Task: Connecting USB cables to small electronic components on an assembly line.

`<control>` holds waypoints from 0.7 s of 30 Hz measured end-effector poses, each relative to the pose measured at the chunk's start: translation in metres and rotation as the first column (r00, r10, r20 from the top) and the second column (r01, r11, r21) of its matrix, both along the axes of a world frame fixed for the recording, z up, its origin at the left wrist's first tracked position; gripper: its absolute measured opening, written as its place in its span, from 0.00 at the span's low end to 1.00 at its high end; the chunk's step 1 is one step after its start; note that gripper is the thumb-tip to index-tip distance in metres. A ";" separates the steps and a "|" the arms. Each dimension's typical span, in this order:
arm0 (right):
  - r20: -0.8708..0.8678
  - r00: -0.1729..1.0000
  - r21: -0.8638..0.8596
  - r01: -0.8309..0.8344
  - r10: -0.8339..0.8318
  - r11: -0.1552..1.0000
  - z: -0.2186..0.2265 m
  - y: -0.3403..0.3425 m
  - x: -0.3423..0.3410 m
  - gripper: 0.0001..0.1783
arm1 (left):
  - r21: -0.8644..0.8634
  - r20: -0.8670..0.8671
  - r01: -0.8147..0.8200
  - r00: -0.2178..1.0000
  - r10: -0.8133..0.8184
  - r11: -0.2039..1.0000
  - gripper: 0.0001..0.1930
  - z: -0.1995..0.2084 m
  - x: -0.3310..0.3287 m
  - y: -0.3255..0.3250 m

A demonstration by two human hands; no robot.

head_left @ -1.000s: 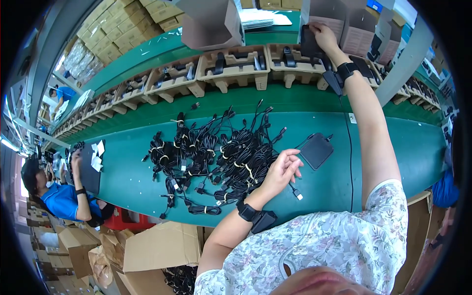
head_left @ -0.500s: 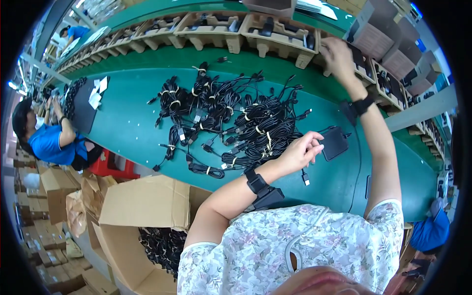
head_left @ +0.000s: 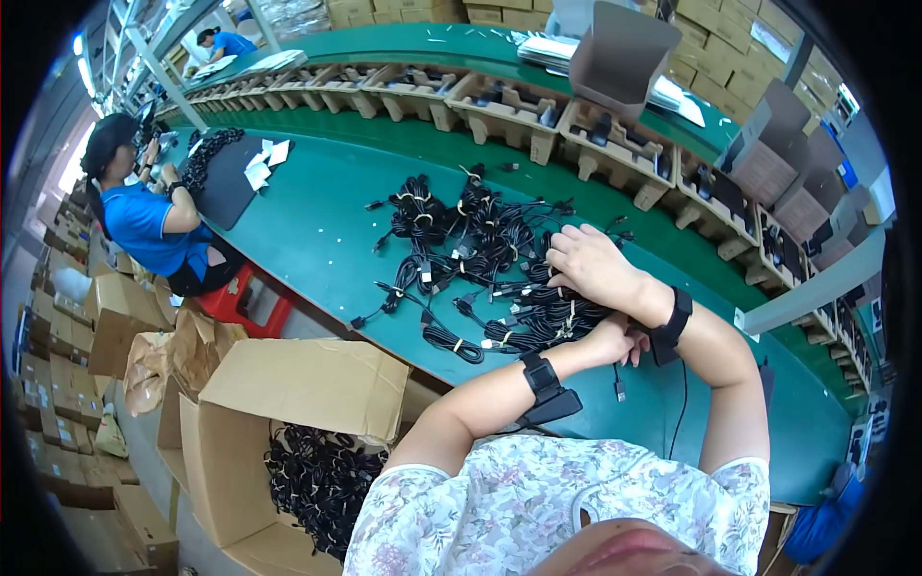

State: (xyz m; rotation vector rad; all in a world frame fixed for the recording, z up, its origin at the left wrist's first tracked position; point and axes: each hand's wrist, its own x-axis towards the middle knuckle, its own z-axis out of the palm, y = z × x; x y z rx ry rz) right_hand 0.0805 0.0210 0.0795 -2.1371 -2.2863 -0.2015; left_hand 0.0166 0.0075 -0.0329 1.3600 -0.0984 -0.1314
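Observation:
My right hand reaches over a pile of black cables, its fingers bent down onto a cable bundle at the pile's right side. The bundles are tied with pale bands. Below its wrist lies my left hand, close to the pile's lower right edge. My right wrist covers most of the left fingers; the few fingertips that show point downward, and whatever they might hold is hidden. Just below them is a cable's plug end. Each wrist wears a black strap with a small box.
Moulded brown trays holding black parts line the table's far side. A cardboard box of black cables stands at lower left. At left, a person in blue sits by a dark mat. A grey post crosses at right.
My right hand has come from the trays at the far right down onto the cable pile, crossing above my left hand. The view has shifted, and the flat black device is now mostly hidden.

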 end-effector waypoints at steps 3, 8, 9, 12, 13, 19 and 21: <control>-0.023 0.999 0.065 0.044 -0.042 0.997 -0.001 -0.006 -0.001 0.12 | -0.035 0.017 -0.029 0.999 0.030 0.999 0.06 -0.003 0.002 0.001; -0.877 0.473 0.181 0.484 -0.083 0.856 -0.014 -0.048 0.011 0.06 | -0.096 0.068 0.032 0.997 -0.026 0.995 0.13 0.006 0.003 0.005; -0.981 0.179 0.164 0.531 0.079 0.831 -0.012 -0.057 0.011 0.06 | -0.255 0.085 -0.002 0.996 0.024 0.967 0.11 0.020 -0.004 0.005; -0.994 0.102 0.096 0.643 0.039 0.760 0.016 -0.077 0.005 0.09 | -0.519 0.079 -0.056 0.990 0.113 0.853 0.11 0.042 -0.017 0.023; -0.993 0.108 0.098 0.643 0.036 0.759 0.019 -0.087 0.005 0.09 | -0.621 0.057 -0.043 0.993 0.100 0.782 0.12 0.046 -0.017 0.027; -0.995 0.087 0.022 0.660 -0.047 0.751 0.021 -0.126 -0.004 0.09 | -0.655 0.079 0.006 0.995 0.060 0.755 0.16 0.024 -0.009 0.034; -0.890 0.438 0.191 0.605 -0.123 0.773 0.015 -0.126 -0.012 0.07 | -0.512 0.090 0.016 0.995 0.035 0.859 0.15 0.024 -0.012 0.023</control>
